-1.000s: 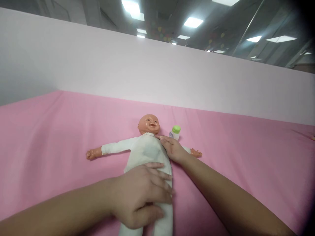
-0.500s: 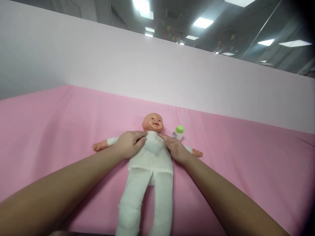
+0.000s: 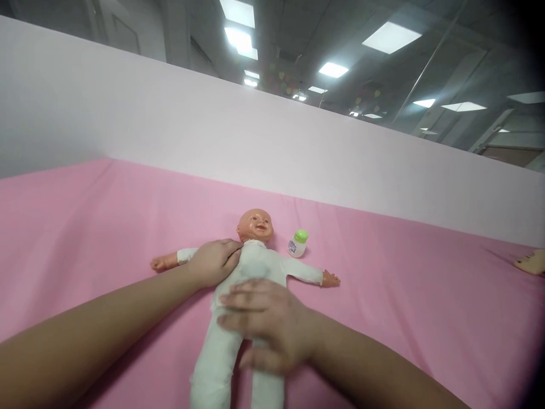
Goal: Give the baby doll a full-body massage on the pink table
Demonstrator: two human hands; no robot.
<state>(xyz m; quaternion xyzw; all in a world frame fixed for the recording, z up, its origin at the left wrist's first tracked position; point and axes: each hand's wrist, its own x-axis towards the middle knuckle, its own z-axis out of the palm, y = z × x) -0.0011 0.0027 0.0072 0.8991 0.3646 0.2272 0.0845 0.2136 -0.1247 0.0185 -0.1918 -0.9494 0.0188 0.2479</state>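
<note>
A baby doll [image 3: 221, 346] with a hard plastic head and a white cloth body lies on its back, arms stretched out to both sides. My left hand [image 3: 216, 262] rests flat on the doll's shoulder and upper chest at the left, fingers extended. Over the doll's lower belly and hips is my right hand [image 3: 272, 324], open with fingers spread and slightly blurred; whether it touches the cloth I cannot tell. A small bottle [image 3: 298, 244] with a green cap stands beside the doll's head and shoulder on the right.
A pink sheet [image 3: 383, 295] covers the surface under the doll. Behind it rises a white wall panel [image 3: 272, 142] with a glass or mirror strip [image 3: 340, 51] above, showing ceiling lights. At the far right edge a pale, partly cut-off object [image 3: 530, 262] lies on the sheet.
My right hand has left the doll's right-side shoulder and moved down over its lower belly, fingers spreading. My left hand stays on the shoulder. The view has shifted slightly.
</note>
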